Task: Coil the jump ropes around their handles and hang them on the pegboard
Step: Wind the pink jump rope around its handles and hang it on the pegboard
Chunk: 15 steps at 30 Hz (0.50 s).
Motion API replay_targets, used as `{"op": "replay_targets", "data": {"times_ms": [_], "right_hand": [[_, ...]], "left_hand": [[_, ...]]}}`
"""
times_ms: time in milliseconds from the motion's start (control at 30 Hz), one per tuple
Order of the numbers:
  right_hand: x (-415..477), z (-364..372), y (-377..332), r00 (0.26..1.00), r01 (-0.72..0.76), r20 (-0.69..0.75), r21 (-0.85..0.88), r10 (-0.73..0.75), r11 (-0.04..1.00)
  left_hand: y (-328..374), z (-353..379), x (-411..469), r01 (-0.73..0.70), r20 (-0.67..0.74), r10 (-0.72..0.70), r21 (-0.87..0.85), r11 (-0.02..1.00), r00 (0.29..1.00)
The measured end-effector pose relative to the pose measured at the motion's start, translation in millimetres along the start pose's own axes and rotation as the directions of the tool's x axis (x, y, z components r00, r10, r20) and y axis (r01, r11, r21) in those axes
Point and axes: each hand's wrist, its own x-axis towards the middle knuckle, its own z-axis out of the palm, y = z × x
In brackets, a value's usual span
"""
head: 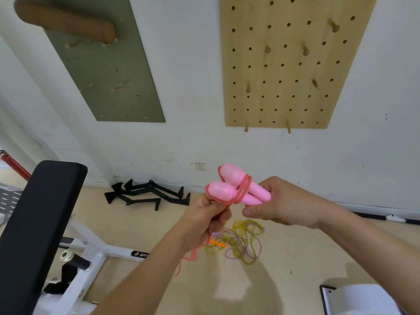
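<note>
Pink handles (pixel 236 189) of a jump rope, two side by side, are held up in front of the wall approx mid-scene, bulb ends pointing left. Coral cord (pixel 245 186) is wound round both necks a few turns. The rest runs down through the left hand (pixel 204 214) and hangs in loose loops below it. Left hand is clamped on the cord just under the near bulb. Right hand (pixel 284 201) wraps the thin ends of the handles, fingers curled round them. Hands are close, not touching.

Floor (pixel 295 264) is pale tan, w/ loose yellow-green + purple ropes (pixel 243 242) in a tangle below the hands, an orange handle (pixel 217 243) among them. Black metal grips (pixel 147 194) lie at the wall base, near a wall socket (pixel 200 166). Wooden pegboard (pixel 291 64) hangs far right on the white wall, several pegs in it. Green pegboard (pixel 109 71) hangs far left, carrying a brown roll (pixel 66 21). Black bench pad (pixel 38 223) on a white frame (pixel 100 251) sits near left.
</note>
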Motion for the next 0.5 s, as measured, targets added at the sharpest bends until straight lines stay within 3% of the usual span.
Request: {"op": "replay_targets", "data": {"times_ms": [133, 367, 433, 500], "right_hand": [[7.2, -1.5, 6.2, 0.993, -0.107, -0.024, 0.280, 0.118, 0.954], [22.5, 2.6, 14.4, 0.960, -0.228, -0.069, 0.368, 0.271, 0.901], [26.7, 2.9, 20.1, 0.942, -0.238, -0.156, 0.319, 0.299, 0.917], [29.6, 3.0, 26.4, 0.922, -0.261, -0.234, 0.216, 0.310, 0.941]], "left_hand": [[-9.0, 8.3, -7.8, -0.076, -0.065, 0.083, 0.106, 0.991, 0.994], [-13.3, 15.3, -10.1, -0.001, -0.216, 0.117, 0.472, 0.882, 0.969], [-10.4, 17.1, -14.3, 0.025, -0.223, 0.174, 0.678, 0.735, 0.959], [-5.2, 21.6, -21.3, 0.059, -0.180, 0.265, 0.911, 0.407, 0.947]]}}
